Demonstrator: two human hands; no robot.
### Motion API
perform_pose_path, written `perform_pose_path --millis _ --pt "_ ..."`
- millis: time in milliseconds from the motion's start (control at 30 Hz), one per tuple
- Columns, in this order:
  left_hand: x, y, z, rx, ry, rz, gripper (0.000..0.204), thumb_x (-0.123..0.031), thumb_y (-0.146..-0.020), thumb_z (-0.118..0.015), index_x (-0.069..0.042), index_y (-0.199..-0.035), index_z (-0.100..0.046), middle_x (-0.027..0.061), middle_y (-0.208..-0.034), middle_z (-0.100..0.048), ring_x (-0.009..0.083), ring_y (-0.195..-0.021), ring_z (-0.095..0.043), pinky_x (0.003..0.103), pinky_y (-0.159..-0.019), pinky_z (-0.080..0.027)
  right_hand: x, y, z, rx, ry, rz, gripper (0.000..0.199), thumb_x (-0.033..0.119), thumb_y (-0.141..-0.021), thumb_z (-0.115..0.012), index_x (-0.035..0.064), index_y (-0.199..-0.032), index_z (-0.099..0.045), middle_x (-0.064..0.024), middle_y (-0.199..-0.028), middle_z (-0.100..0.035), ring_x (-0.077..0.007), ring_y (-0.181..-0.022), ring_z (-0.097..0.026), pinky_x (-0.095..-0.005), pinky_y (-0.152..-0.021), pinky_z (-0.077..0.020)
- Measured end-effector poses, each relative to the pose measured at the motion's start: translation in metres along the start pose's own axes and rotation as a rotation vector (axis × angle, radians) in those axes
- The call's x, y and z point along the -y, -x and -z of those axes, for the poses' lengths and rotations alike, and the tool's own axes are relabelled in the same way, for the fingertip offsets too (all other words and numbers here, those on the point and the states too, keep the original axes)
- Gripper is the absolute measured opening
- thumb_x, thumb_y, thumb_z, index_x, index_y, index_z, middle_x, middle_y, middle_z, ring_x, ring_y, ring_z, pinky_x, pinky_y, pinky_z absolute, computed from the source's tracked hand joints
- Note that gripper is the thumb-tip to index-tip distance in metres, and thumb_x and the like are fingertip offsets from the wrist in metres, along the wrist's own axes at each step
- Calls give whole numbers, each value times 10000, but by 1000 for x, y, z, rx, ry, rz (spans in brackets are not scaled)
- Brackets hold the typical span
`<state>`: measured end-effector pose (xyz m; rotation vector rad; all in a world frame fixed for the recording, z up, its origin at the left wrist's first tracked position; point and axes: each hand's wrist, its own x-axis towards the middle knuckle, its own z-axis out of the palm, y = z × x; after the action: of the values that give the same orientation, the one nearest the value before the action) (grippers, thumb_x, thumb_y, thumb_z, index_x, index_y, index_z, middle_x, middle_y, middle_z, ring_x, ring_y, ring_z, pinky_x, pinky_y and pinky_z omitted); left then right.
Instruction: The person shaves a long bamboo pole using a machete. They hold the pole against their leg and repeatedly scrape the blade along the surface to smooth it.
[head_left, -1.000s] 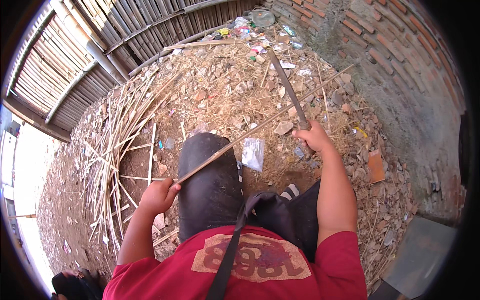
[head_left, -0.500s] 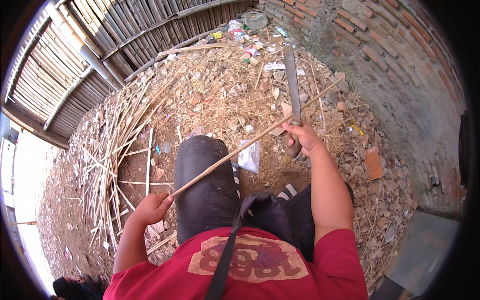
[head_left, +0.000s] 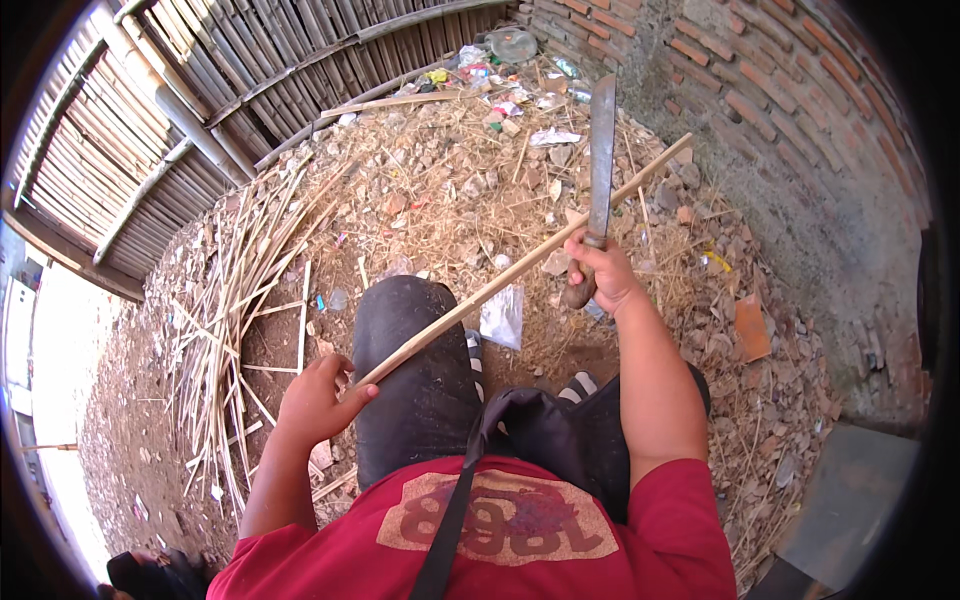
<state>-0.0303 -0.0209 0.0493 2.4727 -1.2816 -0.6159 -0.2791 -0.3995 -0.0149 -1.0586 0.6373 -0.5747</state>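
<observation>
Slantwise, left hand's [head_left: 318, 400] stick [head_left: 505, 278] (pale) extends — past right hand [head_left: 608, 275].

Large dark numerals [head_left: 490, 537] (upside down from here), partly blotched, tan chest patch [head_left: 497, 515], red shirt [head_left: 680, 530]

Wears red tee [head_left: 680, 530] w/ tan print [head_left: 500, 515], blk strap [head_left: 452, 530], dk trousers [head_left: 415, 420].

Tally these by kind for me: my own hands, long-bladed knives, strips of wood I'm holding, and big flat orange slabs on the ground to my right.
Hands: 2, left hand and right hand
Long-bladed knife: 1, in the right hand
Pale strip: 1, one end at the left hand
Orange slab: 1
Total: 5
</observation>
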Motion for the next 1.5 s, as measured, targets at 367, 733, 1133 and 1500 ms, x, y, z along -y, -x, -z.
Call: perform_pose_path --millis 367,733,1133,1500 --pt "4 4 -18 70 -2 13 470 -458 -928 -669 11 -903 -654 238 -811 -678 433 -790 -670 488 -724 -518 3 6 -11 113 37 9 198 217 -895 -782 85 -919 -636 7 -735 -559 -109 -599 -547 -289 -574 -457" --pt "10 19 -11 153 70 114 439 -401 -1006 -560 19 -906 -636 268 -793 -658 465 -798 -656 532 -735 -499 -7 -4 7 25 619 -11 194 181 -860 -764 28 -942 -676 -61 -800 -677 -167 -663 -622 -346 -647 -506" --pt "29 25 -40 28 -25 71 411 -375 -1005 -556 11 -875 -618 270 -795 -659 483 -800 -648 560 -722 -495 23 8 -20 130 1355 -3 315 277 -761 -776 18 -921 -697 -185 -857 -691 -357 -811 -668 -431 -749 -521" --pt "19 25 -38 -16 -117 79 402 -397 -1001 -560 -17 -887 -623 252 -786 -668 470 -771 -657 565 -700 -504 1 1 -20 171 1351 -4 236 214 -750 -706 17 -876 -681 -201 -800 -676 -354 -755 -655 -437 -729 -514"
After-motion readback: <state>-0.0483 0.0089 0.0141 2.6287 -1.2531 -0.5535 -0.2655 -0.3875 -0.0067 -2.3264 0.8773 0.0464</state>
